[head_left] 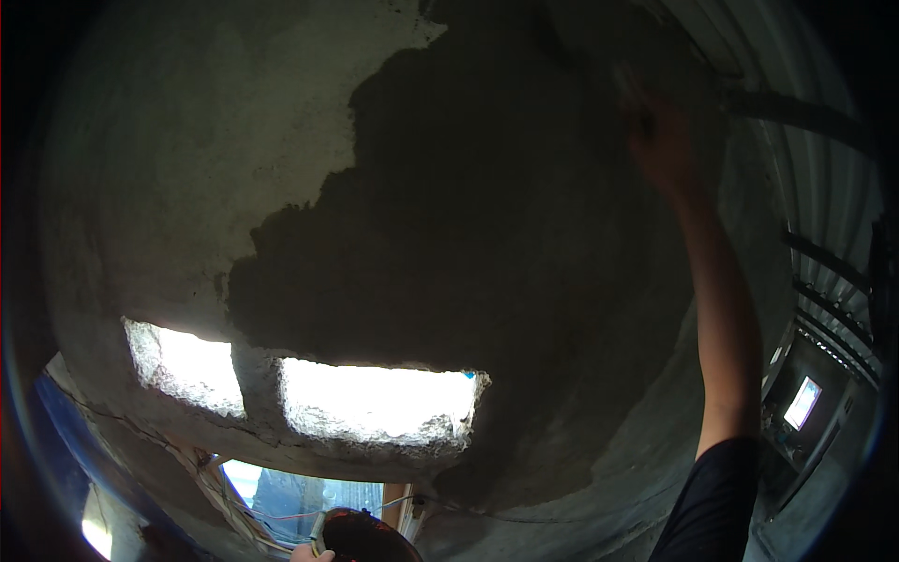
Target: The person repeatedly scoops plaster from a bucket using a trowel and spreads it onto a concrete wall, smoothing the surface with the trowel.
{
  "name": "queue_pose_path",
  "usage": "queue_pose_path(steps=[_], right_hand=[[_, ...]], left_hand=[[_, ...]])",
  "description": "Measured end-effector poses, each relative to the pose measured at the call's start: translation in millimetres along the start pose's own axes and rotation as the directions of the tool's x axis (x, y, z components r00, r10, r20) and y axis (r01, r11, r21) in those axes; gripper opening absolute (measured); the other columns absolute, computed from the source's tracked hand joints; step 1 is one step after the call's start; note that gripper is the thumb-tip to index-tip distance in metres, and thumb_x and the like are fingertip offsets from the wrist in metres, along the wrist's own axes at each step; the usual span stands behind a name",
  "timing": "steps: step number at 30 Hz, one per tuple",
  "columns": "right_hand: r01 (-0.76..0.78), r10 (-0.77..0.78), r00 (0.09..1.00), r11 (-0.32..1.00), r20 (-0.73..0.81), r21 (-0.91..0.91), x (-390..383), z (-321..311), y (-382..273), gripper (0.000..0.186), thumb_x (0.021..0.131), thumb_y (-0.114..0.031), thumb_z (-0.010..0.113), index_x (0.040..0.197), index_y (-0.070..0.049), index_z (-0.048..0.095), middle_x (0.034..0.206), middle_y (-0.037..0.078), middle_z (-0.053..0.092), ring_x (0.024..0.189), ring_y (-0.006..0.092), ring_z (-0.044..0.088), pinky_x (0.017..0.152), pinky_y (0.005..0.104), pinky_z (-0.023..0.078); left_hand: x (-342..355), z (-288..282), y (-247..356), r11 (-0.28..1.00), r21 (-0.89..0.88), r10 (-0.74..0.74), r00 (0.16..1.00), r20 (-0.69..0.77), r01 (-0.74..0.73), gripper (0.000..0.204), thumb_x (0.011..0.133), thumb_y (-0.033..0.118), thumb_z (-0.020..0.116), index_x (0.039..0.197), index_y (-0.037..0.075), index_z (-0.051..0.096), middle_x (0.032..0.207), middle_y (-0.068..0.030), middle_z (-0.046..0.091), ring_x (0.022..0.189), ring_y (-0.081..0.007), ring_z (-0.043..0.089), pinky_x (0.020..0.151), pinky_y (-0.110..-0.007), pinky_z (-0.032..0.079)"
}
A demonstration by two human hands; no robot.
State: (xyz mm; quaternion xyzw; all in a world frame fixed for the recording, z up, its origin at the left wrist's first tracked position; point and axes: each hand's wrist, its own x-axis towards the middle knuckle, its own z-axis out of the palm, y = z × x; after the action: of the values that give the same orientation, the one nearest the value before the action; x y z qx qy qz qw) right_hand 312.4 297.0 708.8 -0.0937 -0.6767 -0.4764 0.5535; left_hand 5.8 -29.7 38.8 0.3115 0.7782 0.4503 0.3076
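Dark-grey wall patch (487,215) behind the right hand (665,145)

Left of and below the right fingers (659,114), I see a dark patch (468,234) of muddy brown-grey — its ragged border set off against the paler, greenish-grey wall (206,140) farther left. Ribbed roof sheets (824,178) to their right are striped grey. Beside the left fingers (325,555), a round container (365,540) is near-black, flecked reddish — and the sleeve (714,496) below the right fingers is black.
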Motion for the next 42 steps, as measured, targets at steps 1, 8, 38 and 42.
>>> queue_pose_path(steps=[1,8,38,42], right_hand=[[-0.097,0.101,0.994,0.993,0.048,-0.065,34,6,-4,0.043,0.099,-0.022,0.061,0.141,-0.011,0.06,0.124,0.017,0.071,0.111,0.0383,0.069,0.095,0.0479,0.057],[-0.474,0.516,0.788,0.857,0.336,-0.204,121,27,-85,0.036,0.097,-0.019,0.066,0.129,-0.002,0.064,0.125,0.022,0.066,0.112,0.038,0.065,0.093,0.0501,0.056],[-0.164,-0.487,-0.062,-0.856,0.871,-0.49,-550,-224,-431,0.049,0.106,-0.03,0.052,0.143,0.002,0.048,0.093,0.01,0.059,0.057,0.0108,0.051,0.051,0.0235,0.043],[-0.182,-0.498,-0.071,-0.846,0.865,-0.502,-552,-233,-435,0.059,0.105,-0.028,0.055,0.154,0.001,0.04,0.094,0.011,0.059,0.06,0.0118,0.053,0.053,0.0233,0.045]], left_hand=[[1,1,1,1.0,0.008,-0.005,1.0,-0.004,0.005,0.035,0.093,0.031,0.061,0.097,-0.003,0.07,0.083,-0.0151,0.071,0.073,-0.0246,0.07,0.066,-0.043,0.056],[20,-7,-4,0.995,0.094,0.036,0.999,0.03,-0.038,0.038,0.091,0.031,0.063,0.101,-0.004,0.069,0.085,-0.0181,0.071,0.077,-0.0271,0.07,0.072,-0.043,0.055],[29,-12,15,0.969,-0.216,-0.085,0.982,0.171,0.121,0.027,0.092,0.011,0.059,0.112,-0.006,0.068,0.096,-0.0037,0.07,0.085,-0.012,0.062,0.079,-0.031,0.051],[24,-8,16,0.959,-0.247,-0.096,0.978,0.183,0.141,0.027,0.092,0.011,0.06,0.111,-0.006,0.068,0.096,-0.0038,0.07,0.085,-0.0122,0.062,0.08,-0.031,0.052]])
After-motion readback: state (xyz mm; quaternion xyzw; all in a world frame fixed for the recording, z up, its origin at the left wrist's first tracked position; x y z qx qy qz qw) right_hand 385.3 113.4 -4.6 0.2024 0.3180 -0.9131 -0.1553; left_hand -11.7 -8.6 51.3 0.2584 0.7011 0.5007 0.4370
